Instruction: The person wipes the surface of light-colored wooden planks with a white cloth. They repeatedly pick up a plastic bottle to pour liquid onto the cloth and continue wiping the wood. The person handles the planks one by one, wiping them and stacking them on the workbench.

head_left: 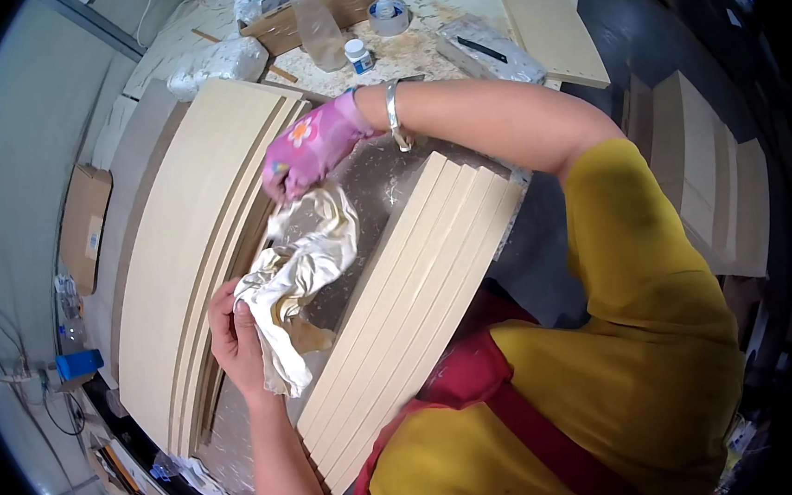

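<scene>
A crumpled cream satiny cloth (309, 264) hangs between my two hands over the gap separating two stacks of pale wooden boards. My bare left hand (236, 339) pinches its left side between thumb and fingers. Above it, my right hand (309, 152), in a pink glove with a flower print, is closed at the cloth's upper end; its fingertips are partly hidden and slightly blurred. The left stack of boards (196, 189) lies just beyond my hands. Close to my body is the other stack of boards (410, 311), its long edges facing up.
On the bench at the back stand a clear plastic bottle (316, 30), a small white bottle (358, 57) and a tape roll (388, 17). A black cutter (482, 50) lies on a plastic-wrapped pack. More boards (702, 177) are stacked at the right; a cardboard box (87, 225) is at the left.
</scene>
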Demonstrator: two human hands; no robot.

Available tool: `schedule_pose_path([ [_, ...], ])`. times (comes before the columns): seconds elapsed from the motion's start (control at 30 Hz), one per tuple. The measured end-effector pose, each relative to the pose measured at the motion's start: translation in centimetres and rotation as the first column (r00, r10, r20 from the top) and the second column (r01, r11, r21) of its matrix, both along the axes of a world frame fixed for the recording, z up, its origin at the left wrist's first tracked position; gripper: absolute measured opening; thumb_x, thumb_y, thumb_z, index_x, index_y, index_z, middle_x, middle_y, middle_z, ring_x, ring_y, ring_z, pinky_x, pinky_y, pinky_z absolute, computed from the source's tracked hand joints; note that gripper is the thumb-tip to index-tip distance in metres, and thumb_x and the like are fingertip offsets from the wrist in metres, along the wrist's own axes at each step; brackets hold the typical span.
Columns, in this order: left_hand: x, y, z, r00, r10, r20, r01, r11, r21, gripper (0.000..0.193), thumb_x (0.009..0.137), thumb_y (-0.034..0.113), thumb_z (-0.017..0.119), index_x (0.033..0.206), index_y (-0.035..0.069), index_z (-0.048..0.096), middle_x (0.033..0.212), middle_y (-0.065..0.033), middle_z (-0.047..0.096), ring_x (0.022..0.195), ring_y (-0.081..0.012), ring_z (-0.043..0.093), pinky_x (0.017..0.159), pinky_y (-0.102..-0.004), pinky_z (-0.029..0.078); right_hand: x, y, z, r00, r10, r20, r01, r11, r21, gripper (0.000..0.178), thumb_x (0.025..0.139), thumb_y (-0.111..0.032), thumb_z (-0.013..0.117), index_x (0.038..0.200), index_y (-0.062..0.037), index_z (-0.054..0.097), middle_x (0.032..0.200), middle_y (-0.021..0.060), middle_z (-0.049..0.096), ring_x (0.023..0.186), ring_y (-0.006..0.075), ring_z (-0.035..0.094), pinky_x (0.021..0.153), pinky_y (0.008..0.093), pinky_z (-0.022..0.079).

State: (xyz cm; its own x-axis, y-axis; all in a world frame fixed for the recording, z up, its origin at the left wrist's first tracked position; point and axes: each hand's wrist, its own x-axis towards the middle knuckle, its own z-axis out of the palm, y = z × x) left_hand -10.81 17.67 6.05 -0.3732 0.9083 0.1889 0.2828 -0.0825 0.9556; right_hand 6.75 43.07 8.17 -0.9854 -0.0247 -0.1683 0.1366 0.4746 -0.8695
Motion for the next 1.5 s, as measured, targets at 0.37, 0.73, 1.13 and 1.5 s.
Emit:
schedule_pose_path([
  [0.37,-1.6,-0.3,0.9,0.961,0.091,0.263,-0.099,0.995,0.017,0.015,0.1,0.015,0.049,0.105,0.002,0.054,0.104,-0.0091,0.06,0.092,-0.0153,0.058,0.083,-0.0299,0.048,-1.0,-3.4,0.5,0.982,0.184,0.042,-0.159,0.926,-0.341,0.057,0.081,-0.029,0.073,0.129,-0.008,0.053,0.111,0.0073,0.059,0.103,0.0174,0.054,0.086,0.0297,0.041],
  [0.73,-0.7,1.1,2.7,0.868,0.276,0.412,-0.241,0.961,-0.136,0.033,0.099,0.03,0.049,0.123,0.009,0.047,0.119,-0.0074,0.057,0.108,-0.0188,0.057,0.087,-0.0335,0.048,6.7,4.7,0.5,0.849,-0.457,-0.267,0.444,0.889,-0.11,0.047,0.085,-0.035,0.065,0.111,0.0037,0.063,0.096,0.0083,0.063,0.094,0.0173,0.057,0.084,0.0258,0.045],
  [1.13,2.2,0.0,3.3,0.629,-0.753,-0.192,0.612,0.632,-0.475,0.069,0.076,0.042,0.072,0.13,0.005,0.05,0.125,-0.0197,0.055,0.116,-0.0361,0.052,0.097,-0.0425,0.042,16.6,11.2,-8.1,0.736,-0.633,-0.24,0.561,0.371,0.74,0.045,0.094,-0.041,0.051,0.124,-0.0088,0.059,0.113,0.0068,0.06,0.106,0.0207,0.055,0.096,0.0367,0.041],
  [1.5,0.4,-0.4,2.7,0.68,-0.708,-0.189,0.616,0.692,-0.376,0.06,0.083,0.048,0.063,0.125,0.006,0.053,0.118,-0.0196,0.06,0.109,-0.0373,0.056,0.092,-0.0437,0.044,15.5,14.9,-9.5,0.735,-0.653,-0.182,0.463,0.288,0.838,0.044,0.094,-0.033,0.053,0.126,-0.0036,0.056,0.12,0.0067,0.058,0.111,0.019,0.054,0.099,0.034,0.039],
])
